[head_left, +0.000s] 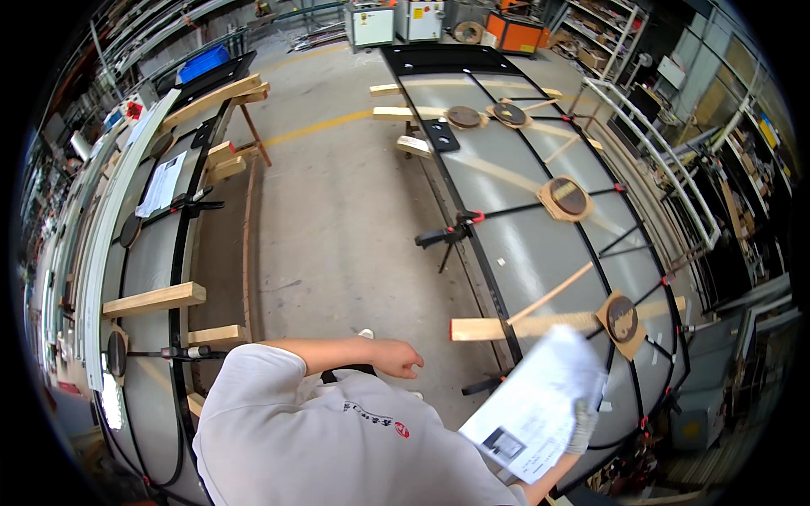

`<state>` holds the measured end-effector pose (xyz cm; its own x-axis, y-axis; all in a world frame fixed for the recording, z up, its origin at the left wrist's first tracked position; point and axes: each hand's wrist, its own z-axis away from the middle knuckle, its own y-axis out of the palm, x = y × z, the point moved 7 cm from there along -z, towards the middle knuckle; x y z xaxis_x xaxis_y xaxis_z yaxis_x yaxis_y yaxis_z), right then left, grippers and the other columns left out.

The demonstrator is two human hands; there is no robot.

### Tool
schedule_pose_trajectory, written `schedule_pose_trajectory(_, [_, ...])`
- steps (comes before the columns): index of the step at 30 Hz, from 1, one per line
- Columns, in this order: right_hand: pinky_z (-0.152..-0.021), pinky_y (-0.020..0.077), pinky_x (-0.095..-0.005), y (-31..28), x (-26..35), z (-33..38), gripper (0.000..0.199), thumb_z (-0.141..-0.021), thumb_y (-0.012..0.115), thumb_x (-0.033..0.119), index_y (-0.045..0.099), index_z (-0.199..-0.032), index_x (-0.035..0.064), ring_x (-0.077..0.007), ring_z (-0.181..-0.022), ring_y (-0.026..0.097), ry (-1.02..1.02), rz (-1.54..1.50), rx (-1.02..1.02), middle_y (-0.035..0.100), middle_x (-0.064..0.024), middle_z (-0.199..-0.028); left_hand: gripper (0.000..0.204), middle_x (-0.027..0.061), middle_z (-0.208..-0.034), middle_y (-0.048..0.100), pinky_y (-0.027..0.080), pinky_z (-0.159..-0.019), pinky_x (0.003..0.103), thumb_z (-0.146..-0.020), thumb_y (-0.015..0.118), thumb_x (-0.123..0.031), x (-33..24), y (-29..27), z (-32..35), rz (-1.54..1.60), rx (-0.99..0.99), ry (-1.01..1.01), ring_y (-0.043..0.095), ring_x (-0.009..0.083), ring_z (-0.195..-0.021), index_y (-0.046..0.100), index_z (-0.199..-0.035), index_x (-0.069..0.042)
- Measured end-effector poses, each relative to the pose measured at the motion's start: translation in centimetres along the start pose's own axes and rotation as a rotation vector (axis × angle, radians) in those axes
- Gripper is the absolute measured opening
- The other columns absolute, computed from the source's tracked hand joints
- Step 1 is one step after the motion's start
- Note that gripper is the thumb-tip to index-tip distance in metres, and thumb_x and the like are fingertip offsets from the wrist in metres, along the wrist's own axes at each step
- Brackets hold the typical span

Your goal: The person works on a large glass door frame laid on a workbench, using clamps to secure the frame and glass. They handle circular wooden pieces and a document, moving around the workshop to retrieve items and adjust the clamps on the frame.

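Observation:
My right hand (pixel 582 427), in a pale work glove, grips printed paper sheets (pixel 533 413) by their right edge. The sheets carry text and a dark picture, and their upper end is blurred. They hang over the near end of the right-hand panel frame (pixel 540 270), a grey panel with black bars. My bare left hand (pixel 396 360) is in front of my body above the floor, its fingers loosely curled with nothing visible in them. Close to the sheets are a light wooden beam (pixel 481 330) and a round dark disc (pixel 622 317) on a brown square pad.
A second long panel (pixel 156 253) lies on the left with clamps, wooden beams (pixel 156 299) and another paper (pixel 162 183). A black clamp (pixel 451 232) juts from the right panel into the aisle (pixel 321 211). Metal shelving (pixel 591 38) and an orange machine (pixel 511 34) stand farther off.

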<state>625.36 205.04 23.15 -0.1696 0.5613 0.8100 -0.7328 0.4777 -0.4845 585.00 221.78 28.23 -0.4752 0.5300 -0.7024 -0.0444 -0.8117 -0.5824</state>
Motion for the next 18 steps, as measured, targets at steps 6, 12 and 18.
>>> schedule_pose_trajectory(6, [-0.063, 0.045, -0.0322, 8.5, 5.0, -1.8, 0.026, -0.073, 0.066, 0.013, 0.061, -0.088, -0.0076, -0.0174, -0.067, 0.053, -0.022, 0.075, 0.057, 0.06, -0.006, -0.075, 0.042, 0.0154, -0.075, 0.062, 0.046, -0.065, 0.04, -0.082, 0.054, -0.029, 8.0, -3.3, 2.9, 0.016, -0.056, 0.025, 0.058, 0.0321, -0.075, 0.052, -0.113, -0.001])
schedule_pose_trajectory(12, [-0.063, 0.0453, -0.0312, 17.2, 15.0, -4.3, 0.025, -0.074, 0.065, 0.012, 0.061, -0.089, -0.0073, -0.0171, -0.066, 0.053, -0.294, 0.412, 0.066, 0.06, -0.0042, -0.074, 0.036, 0.0156, -0.08, 0.062, 0.047, -0.07, 0.043, -0.079, 0.056, -0.032, 18.8, -8.2, 6.4, -0.061, -0.101, -0.091, 0.059, 0.033, -0.079, 0.056, -0.1, -0.002])
schedule_pose_trajectory(18, [-0.066, 0.0465, -0.0274, 22.9, 33.2, 3.0, 0.048, -0.075, 0.067, 0.031, 0.053, -0.107, -0.0022, -0.0176, -0.071, 0.057, 0.084, -1.042, -0.143, 0.059, -0.0112, -0.086, 0.035, 0.0145, -0.083, 0.062, 0.047, -0.07, 0.042, -0.08, 0.054, -0.03, 25.2, -13.5, 8.1, 0.023, -0.153, -0.16, 0.059, 0.0322, -0.083, 0.055, -0.103, -0.003])
